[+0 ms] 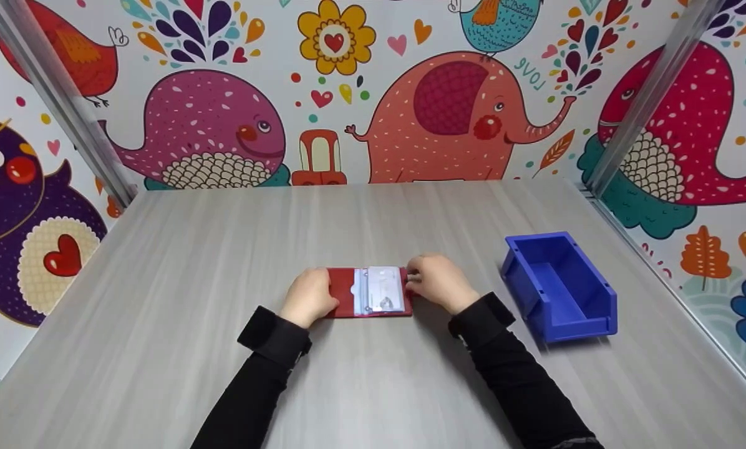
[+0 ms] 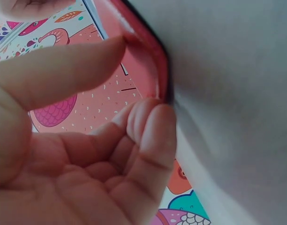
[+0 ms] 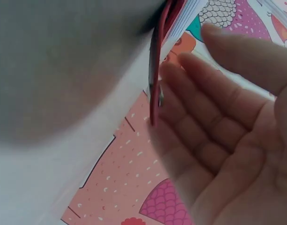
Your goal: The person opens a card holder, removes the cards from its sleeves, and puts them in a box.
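A red card holder (image 1: 343,294) lies opened out on the table, its clear sleeves (image 1: 385,289) with a pale card on the right half. My left hand (image 1: 309,295) grips the left cover. In the left wrist view, the thumb presses the red cover (image 2: 141,65) while curled fingers (image 2: 157,131) meet its edge. At the right edge is my right hand (image 1: 440,282). Its loosely bent fingers (image 3: 180,103) touch the holder's edge (image 3: 155,79) in the right wrist view, and the thumb stands apart from it.
A blue plastic bin (image 1: 560,287) stands on the table to the right, beside my right forearm. Walls with cartoon animals (image 1: 454,118) enclose the pale wood-grain table (image 1: 161,299) at the back and sides. Metal posts (image 1: 653,93) mark the corners.
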The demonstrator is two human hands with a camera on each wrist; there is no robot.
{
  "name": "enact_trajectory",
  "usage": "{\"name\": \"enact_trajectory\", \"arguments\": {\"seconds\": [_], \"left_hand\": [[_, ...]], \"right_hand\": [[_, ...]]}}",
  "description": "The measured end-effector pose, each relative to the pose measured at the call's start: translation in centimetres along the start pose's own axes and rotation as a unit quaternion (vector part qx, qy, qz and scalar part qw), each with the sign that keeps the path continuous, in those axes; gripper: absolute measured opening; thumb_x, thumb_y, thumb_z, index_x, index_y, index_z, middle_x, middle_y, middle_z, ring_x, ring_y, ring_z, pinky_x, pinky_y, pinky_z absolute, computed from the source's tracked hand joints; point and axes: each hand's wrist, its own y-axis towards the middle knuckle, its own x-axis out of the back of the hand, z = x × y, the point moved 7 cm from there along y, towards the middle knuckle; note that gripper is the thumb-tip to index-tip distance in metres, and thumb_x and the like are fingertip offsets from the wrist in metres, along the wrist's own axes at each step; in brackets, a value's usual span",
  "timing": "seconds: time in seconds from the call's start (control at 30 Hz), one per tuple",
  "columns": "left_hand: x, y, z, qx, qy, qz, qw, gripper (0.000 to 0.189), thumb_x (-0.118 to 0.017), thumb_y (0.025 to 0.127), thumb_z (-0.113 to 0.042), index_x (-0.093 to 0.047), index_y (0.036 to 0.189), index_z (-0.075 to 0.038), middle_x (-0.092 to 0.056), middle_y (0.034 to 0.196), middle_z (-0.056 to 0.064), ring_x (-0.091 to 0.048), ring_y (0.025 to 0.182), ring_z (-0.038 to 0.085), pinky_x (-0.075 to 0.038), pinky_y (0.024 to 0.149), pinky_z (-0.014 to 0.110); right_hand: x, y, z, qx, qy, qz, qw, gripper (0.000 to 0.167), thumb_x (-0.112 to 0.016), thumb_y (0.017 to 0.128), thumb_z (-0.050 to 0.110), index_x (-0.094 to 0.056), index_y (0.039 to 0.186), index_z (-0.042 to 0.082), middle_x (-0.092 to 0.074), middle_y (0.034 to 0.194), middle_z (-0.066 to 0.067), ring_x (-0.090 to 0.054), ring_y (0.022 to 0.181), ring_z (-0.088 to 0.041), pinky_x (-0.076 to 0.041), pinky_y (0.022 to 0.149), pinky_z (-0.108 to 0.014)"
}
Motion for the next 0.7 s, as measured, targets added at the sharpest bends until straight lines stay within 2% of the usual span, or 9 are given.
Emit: {"name": "enact_trajectory", "arguments": {"seconds": [0.17,0.3,0.5,0.7], "left_hand": [[0.0,0.0,0.0,-0.001,-0.001,0.0,1.0,0.018,-0.075,0.073,0.001,-0.059,0.081,0.003,-0.062,0.079,0.014,-0.061,0.08,0.033,-0.05,0.076,0.044],[0.0,0.0,0.0,-0.004,-0.003,0.0,1.0,0.018,-0.075,0.072,0.001,-0.06,0.082,0.003,-0.062,0.079,0.014,-0.061,0.079,0.033,-0.05,0.076,0.043],[0.0,0.0,0.2,-0.006,-0.006,0.0,1.0,0.018,-0.074,0.071,0.001,-0.059,0.08,0.003,-0.061,0.077,0.013,-0.06,0.078,0.032,-0.05,0.074,0.043],[0.0,0.0,0.2,0.0,-0.01,0.004,0.9999,0.018,-0.075,0.071,0.001,-0.059,0.08,0.002,-0.061,0.077,0.012,-0.059,0.076,0.03,-0.049,0.073,0.043]], "right_hand": [[-0.4,0.0,1.5,0.082,0.005,0.009,0.9966,0.022,-0.081,0.078,0.009,-0.071,0.096,0.0,-0.069,0.092,-0.01,-0.063,0.087,-0.028,-0.05,0.081,-0.042],[-0.7,-0.2,2.1,0.115,0.008,0.017,0.9931,0.026,-0.081,0.077,0.007,-0.071,0.1,-0.002,-0.069,0.095,-0.011,-0.063,0.088,-0.027,-0.051,0.082,-0.042],[-1.1,-0.3,2.6,0.148,0.003,0.021,0.9887,0.023,-0.081,0.076,0.005,-0.069,0.096,-0.001,-0.069,0.093,-0.01,-0.063,0.086,-0.026,-0.051,0.079,-0.04],[-1.5,-0.3,2.7,0.143,0.0,0.041,0.9889,0.018,-0.08,0.078,0.005,-0.07,0.092,0.002,-0.071,0.096,-0.009,-0.062,0.081,-0.024,-0.051,0.076,-0.039]]}}
